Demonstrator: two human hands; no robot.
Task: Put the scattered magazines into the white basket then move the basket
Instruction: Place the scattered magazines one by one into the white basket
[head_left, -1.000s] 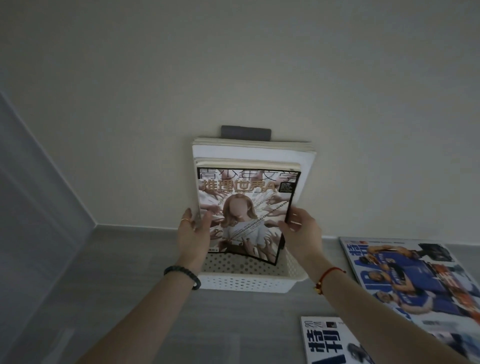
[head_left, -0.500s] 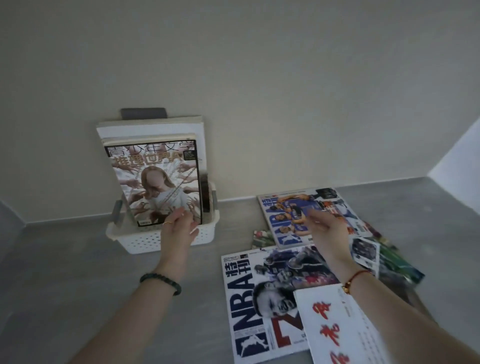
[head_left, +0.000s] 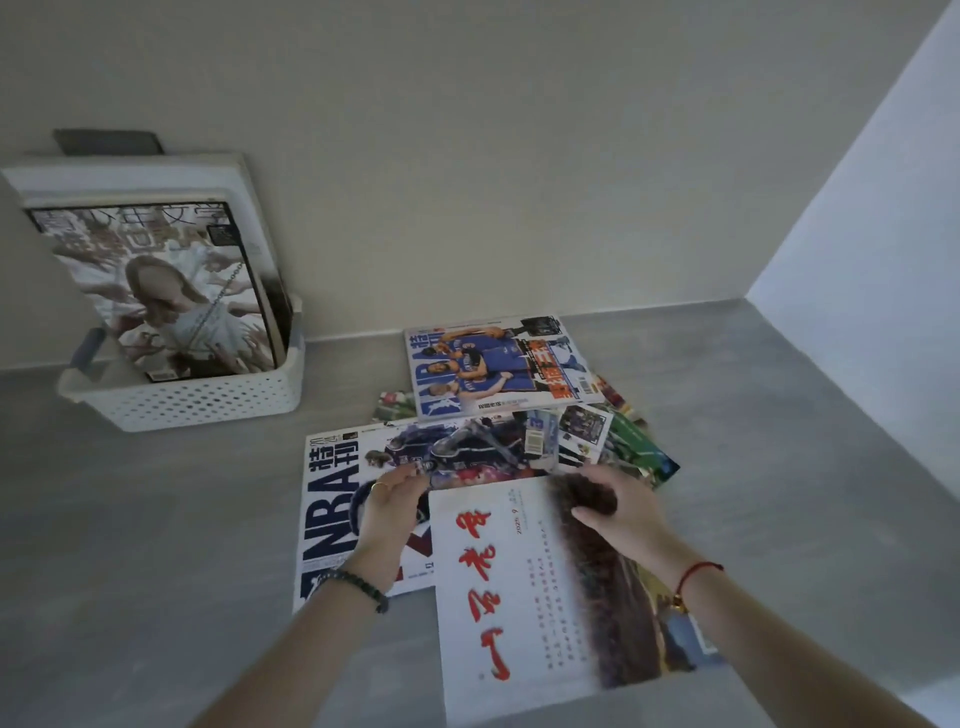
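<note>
The white basket (head_left: 208, 400) stands at the left against the wall, with a magazine showing a long-haired figure (head_left: 171, 291) upright in it in front of other white ones. Further magazines lie scattered on the grey surface. Nearest me is a white magazine with red calligraphy (head_left: 509, 597). My left hand (head_left: 389, 506) pinches its top left corner. My right hand (head_left: 618, 509) grips its top edge, thumb on the cover. Under it lies an NBA magazine (head_left: 332, 499). A second NBA magazine (head_left: 493, 364) lies nearer the wall.
Green-covered magazines (head_left: 639, 447) and a small photo-covered one (head_left: 584, 431) poke out from under the pile at the right. A beige wall runs behind everything. A pale panel (head_left: 883, 260) closes the right side. Bare grey surface (head_left: 156, 545) lies between me and the basket.
Both hands let go of the long-haired-figure magazine, which now stands in the basket. My view swung right, and both hands came down onto the white calligraphy magazine.
</note>
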